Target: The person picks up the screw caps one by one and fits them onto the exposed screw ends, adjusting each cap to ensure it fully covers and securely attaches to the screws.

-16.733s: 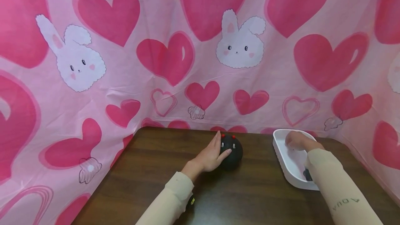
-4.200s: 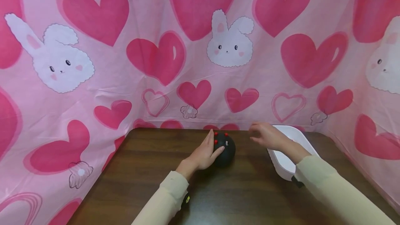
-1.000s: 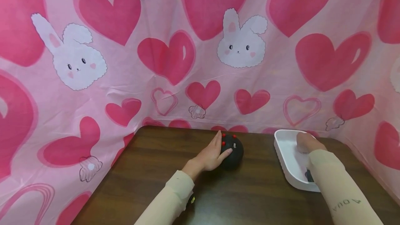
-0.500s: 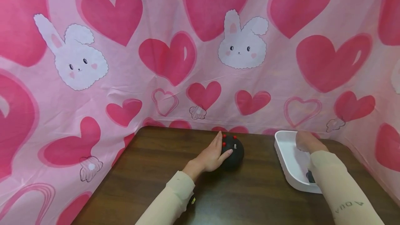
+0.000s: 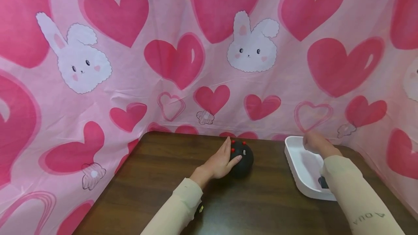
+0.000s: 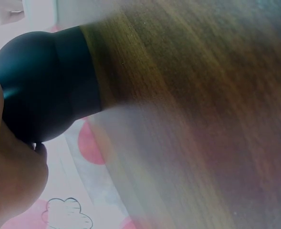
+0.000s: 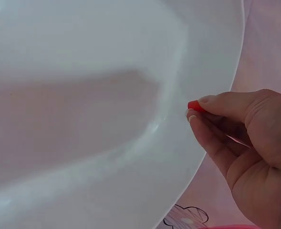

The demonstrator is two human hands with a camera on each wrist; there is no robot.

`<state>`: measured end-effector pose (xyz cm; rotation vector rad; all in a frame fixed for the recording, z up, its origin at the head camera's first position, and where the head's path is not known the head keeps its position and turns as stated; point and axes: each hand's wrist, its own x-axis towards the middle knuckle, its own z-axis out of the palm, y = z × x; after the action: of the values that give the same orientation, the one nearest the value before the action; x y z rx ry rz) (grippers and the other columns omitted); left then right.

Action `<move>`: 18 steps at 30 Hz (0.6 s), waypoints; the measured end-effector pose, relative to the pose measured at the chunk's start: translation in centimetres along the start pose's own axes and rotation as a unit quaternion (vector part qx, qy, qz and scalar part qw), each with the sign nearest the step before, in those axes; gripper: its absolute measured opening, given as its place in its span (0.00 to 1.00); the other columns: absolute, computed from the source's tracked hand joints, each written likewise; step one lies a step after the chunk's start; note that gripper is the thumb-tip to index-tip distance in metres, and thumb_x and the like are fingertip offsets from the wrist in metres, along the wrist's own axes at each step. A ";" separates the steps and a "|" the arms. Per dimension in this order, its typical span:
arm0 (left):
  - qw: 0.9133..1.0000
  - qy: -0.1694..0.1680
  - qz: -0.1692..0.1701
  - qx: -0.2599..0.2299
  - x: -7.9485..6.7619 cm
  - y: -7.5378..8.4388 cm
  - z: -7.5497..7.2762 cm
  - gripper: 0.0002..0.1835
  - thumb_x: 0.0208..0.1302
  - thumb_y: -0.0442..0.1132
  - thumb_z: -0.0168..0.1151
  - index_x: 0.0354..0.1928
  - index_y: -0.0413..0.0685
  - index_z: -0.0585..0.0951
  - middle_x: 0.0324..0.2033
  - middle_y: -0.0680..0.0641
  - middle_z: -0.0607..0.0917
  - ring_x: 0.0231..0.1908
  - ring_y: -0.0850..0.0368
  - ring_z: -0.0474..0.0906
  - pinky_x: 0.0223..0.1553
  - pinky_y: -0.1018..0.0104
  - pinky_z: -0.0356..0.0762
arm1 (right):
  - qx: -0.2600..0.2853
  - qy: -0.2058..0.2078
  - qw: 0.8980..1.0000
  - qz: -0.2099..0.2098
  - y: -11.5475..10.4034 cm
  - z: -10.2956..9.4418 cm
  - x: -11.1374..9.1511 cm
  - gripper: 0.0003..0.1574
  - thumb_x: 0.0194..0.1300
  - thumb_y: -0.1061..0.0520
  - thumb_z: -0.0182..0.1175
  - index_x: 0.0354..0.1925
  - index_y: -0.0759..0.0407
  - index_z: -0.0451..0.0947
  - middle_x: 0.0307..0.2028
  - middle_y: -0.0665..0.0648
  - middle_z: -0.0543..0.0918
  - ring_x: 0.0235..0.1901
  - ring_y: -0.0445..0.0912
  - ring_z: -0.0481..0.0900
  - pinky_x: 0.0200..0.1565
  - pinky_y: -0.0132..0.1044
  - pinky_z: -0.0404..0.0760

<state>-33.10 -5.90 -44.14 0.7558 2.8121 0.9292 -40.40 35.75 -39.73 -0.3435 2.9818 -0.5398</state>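
My left hand [image 5: 215, 163] holds a black ball-shaped object [image 5: 242, 168], its thumb across the front and fingers along the left side. In the left wrist view this ball [image 6: 37, 86] has a short, flat-ended base on the tabletop. Three small red caps [image 5: 233, 150] and a bare grey peg [image 5: 244, 152] show on its top. Over the far end of a white tray [image 5: 296, 171], my right hand [image 5: 316, 144] is raised. Its thumb and fingertips pinch a small red cap [image 7: 194, 106], plain in the right wrist view.
The dark wooden table [image 5: 261, 206] runs back to a pink cloth [image 5: 183, 115] printed with hearts and rabbits. The tray stands at the right, its far end close to the cloth. A dark wrist device [image 5: 322, 182] shows beneath the right sleeve.
Over the last half second my right hand has lifted from inside the tray. Since the oldest frame, one front grey peg has gained a red cap. My left hand keeps its hold.
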 end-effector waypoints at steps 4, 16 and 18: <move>1.000 -0.002 -0.004 -0.002 -0.1 0.3 -0.3 0.52 0.73 0.71 0.44 0.82 0.50 0.35 0.83 0.49 0.40 0.81 0.52 0.42 0.77 0.53 0.50 | -0.015 0.014 1.000 -0.024 -0.7 -0.7 0.0 0.03 0.55 0.74 0.61 0.29 0.71 0.81 0.24 0.58 0.79 0.28 0.53 0.76 0.32 0.46 0.81; 1.000 0.003 -0.002 -0.006 -0.3 0.3 -0.2 0.52 0.73 0.70 0.44 0.82 0.50 0.35 0.82 0.47 0.42 0.81 0.51 0.43 0.77 0.52 0.51 | -0.025 0.012 0.999 -0.036 -2.8 -1.4 -0.8 0.10 0.57 0.73 0.64 0.39 0.77 0.83 0.31 0.64 0.86 0.34 0.59 0.83 0.42 0.58 0.85; 1.000 0.003 -0.002 -0.010 -0.3 0.4 -0.2 0.52 0.73 0.70 0.44 0.82 0.50 0.35 0.82 0.47 0.42 0.81 0.51 0.43 0.77 0.51 0.51 | -0.028 0.013 0.999 -0.043 -3.0 -1.5 -0.9 0.09 0.57 0.72 0.64 0.39 0.76 0.83 0.30 0.63 0.86 0.34 0.58 0.83 0.41 0.58 0.85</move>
<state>-32.70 -5.94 -43.77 0.7462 2.8044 0.9588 -39.12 33.68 -37.23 -0.4762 3.0240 -0.4737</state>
